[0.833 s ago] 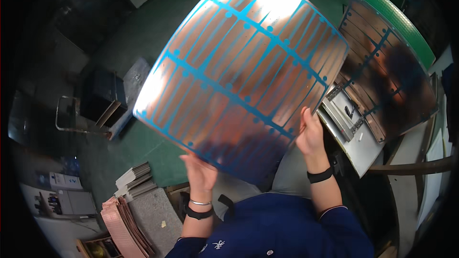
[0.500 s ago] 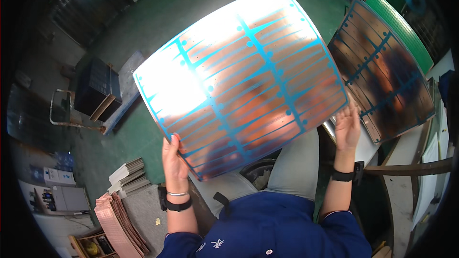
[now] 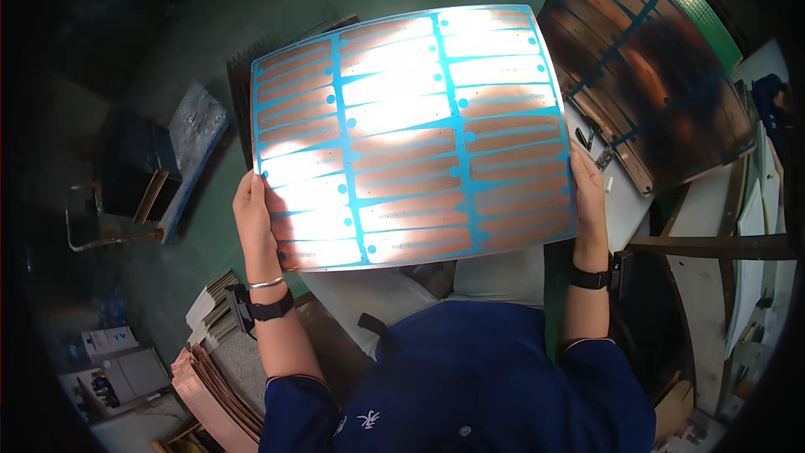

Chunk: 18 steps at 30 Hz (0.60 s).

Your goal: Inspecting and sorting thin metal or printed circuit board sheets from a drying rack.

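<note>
A large copper-coloured circuit board panel (image 3: 411, 155) with blue lines and dots is held up in front of me. Bright glare washes out parts of its upper middle and left side. My left hand (image 3: 256, 214) grips its left edge near the lower corner, fingers partly hidden behind the board. On the opposite side, my right hand (image 3: 589, 197) is closed on the right edge, also with some fingers out of sight.
Similar dark copper panels (image 3: 654, 92) lean at the upper right beside a green ribbed sheet (image 3: 696, 0). Small tools (image 3: 595, 147) lie on a white surface. Copper sheets (image 3: 210, 394) stand stacked at lower left, near grey sheets (image 3: 210, 306). A trolley (image 3: 191, 151) stands at left.
The held panel has turned clockwise and sits more level. My left hand has moved up and left; my right hand has shifted slightly up and left. Both still hold the edges.
</note>
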Each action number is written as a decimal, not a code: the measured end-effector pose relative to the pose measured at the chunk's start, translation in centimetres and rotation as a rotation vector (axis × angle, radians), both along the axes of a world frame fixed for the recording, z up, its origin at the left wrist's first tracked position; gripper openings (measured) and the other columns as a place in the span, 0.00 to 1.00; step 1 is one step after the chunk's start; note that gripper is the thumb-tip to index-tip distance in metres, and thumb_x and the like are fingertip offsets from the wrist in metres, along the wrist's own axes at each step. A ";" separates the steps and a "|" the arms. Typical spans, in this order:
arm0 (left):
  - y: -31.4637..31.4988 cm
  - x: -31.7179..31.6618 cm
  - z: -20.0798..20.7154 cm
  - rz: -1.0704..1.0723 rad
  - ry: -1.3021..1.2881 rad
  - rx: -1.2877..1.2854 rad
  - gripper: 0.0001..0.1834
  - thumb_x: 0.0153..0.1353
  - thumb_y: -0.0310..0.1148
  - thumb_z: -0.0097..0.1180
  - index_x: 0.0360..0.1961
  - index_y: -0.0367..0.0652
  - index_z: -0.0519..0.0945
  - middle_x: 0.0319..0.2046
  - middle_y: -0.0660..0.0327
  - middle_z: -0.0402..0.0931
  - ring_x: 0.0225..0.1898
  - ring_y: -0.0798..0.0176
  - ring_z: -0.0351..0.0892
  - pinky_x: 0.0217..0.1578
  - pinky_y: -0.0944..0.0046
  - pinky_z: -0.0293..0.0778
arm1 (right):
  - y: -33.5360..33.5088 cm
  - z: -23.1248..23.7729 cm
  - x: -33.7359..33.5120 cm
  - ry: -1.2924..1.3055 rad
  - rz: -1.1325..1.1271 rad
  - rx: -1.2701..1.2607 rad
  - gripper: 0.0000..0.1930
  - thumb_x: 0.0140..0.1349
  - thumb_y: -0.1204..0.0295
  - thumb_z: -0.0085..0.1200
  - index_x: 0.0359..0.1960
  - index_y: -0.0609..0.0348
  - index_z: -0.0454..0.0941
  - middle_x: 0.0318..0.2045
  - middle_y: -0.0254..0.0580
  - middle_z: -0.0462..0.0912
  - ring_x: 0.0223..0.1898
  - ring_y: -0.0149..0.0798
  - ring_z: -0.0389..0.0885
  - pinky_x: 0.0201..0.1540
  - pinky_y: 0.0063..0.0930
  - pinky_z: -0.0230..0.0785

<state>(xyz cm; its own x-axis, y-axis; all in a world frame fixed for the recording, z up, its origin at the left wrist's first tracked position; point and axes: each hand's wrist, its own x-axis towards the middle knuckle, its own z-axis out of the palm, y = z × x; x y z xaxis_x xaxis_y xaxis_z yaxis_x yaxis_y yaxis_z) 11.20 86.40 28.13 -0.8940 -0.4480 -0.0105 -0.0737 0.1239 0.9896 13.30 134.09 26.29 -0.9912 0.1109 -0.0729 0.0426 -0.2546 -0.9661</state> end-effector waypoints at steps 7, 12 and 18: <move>0.5 0.3 -2.4 -0.027 -0.133 -0.071 0.14 0.67 0.36 0.45 0.41 0.36 0.77 0.31 0.69 0.74 0.32 0.77 0.70 0.35 0.75 0.67 | -1.3 -0.2 1.0 -0.023 -0.010 -0.163 0.21 0.68 0.66 0.39 0.57 0.68 0.65 0.49 0.43 0.75 0.48 0.32 0.73 0.51 0.24 0.65; 0.9 0.3 -4.0 -0.080 -0.170 -0.056 0.15 0.68 0.35 0.43 0.42 0.35 0.78 0.27 0.71 0.72 0.27 0.79 0.65 0.28 0.76 0.62 | -1.4 -0.3 1.4 -0.051 -0.069 -0.285 0.23 0.70 0.63 0.32 0.58 0.68 0.63 0.50 0.47 0.74 0.48 0.34 0.75 0.49 0.26 0.68; 0.4 0.6 -4.9 0.025 -0.131 -0.001 0.14 0.67 0.35 0.45 0.41 0.34 0.78 0.30 0.70 0.75 0.30 0.78 0.69 0.31 0.75 0.66 | -2.4 0.9 1.5 -0.076 -0.118 -0.302 0.24 0.70 0.62 0.30 0.59 0.68 0.63 0.51 0.48 0.74 0.49 0.35 0.74 0.51 0.26 0.67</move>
<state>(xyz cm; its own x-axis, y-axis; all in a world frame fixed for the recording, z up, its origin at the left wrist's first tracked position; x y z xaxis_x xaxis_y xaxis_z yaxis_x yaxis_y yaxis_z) 11.83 86.80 23.21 -0.8737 -0.4699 -0.1262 -0.2056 0.1214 0.9711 14.78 131.72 27.19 -0.9633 0.1868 -0.1928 0.0645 -0.5362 -0.8416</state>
